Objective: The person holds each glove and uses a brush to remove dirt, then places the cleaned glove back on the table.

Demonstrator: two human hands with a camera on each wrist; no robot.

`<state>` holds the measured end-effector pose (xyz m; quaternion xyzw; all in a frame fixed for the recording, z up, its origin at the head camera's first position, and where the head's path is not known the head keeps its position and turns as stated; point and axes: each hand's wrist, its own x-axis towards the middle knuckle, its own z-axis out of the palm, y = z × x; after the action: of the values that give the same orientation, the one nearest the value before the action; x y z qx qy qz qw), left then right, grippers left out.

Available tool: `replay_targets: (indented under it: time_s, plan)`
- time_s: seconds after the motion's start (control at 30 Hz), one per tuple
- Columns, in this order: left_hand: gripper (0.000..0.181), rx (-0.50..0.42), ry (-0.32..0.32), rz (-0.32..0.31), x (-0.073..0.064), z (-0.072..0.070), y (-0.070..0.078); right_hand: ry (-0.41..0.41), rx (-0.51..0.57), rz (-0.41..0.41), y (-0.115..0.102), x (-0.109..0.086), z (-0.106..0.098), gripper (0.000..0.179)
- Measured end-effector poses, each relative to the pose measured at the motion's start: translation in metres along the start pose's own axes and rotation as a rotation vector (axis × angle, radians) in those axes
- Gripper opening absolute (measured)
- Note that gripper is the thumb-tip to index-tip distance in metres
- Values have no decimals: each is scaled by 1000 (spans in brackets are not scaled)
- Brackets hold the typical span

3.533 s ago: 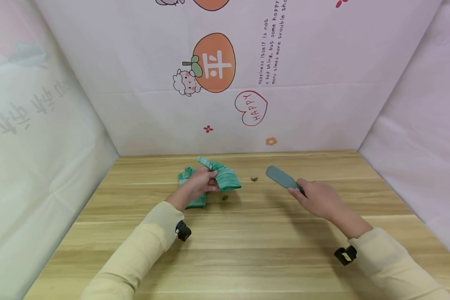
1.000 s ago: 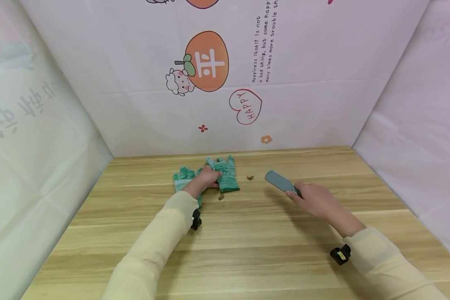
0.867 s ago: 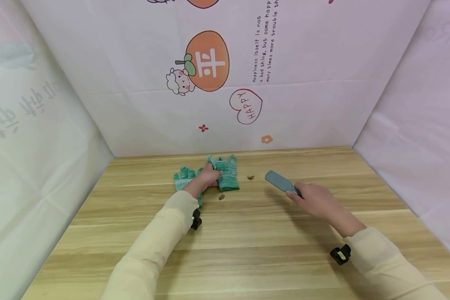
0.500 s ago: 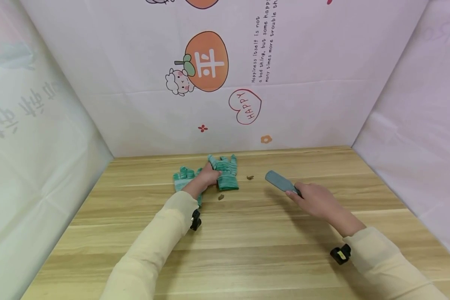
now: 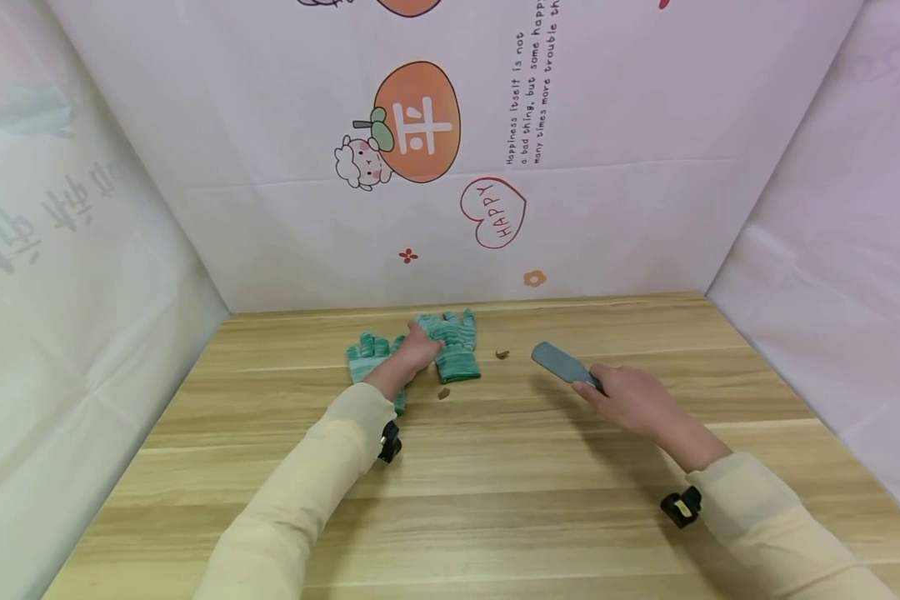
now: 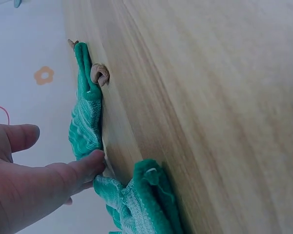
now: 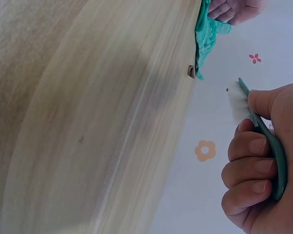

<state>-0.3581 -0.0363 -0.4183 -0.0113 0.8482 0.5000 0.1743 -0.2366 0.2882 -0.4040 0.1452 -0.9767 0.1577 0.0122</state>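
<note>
Two green striped knit gloves lie near the back of the table: the right glove (image 5: pixel 457 348) is flat with fingers pointing at the wall, the left glove (image 5: pixel 367 353) is partly covered by my left forearm. My left hand (image 5: pixel 417 348) is between them, fingers extended and thumb apart in the left wrist view, fingertips right at the right glove's side edge. My right hand (image 5: pixel 630 400) grips the handle of a grey-green brush (image 5: pixel 558 362) above the table. White bristles (image 7: pixel 238 103) show under its flat head in the right wrist view.
Two small brown curled scraps lie on the wooden table (image 5: pixel 465 500): one scrap (image 5: pixel 502 354) right of the right glove, another scrap (image 5: pixel 444 393) in front of it. A printed white sheet (image 5: pixel 607 225) stands along the back edge, with white sheets on both sides.
The right glove, lifted and folded over in my left hand earlier, now lies spread on the table. My left fingers have loosened from it. My right hand and the brush have barely moved.
</note>
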Motion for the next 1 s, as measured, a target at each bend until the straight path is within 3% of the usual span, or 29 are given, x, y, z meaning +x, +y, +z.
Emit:
replay_targets:
  time_s: [0.43, 0.6, 1.0]
  plan:
    - [83, 5, -7, 4, -4, -12, 3, -13, 5, 10, -1, 2, 0, 37]
    - [79, 18, -11, 41, -9, -19, 3, -7, 12, 3, -1, 3, 0, 38]
    - [68, -45, -63, 100, -21, -28, 4, 16, 16, -3, 4, 9, -3, 37]
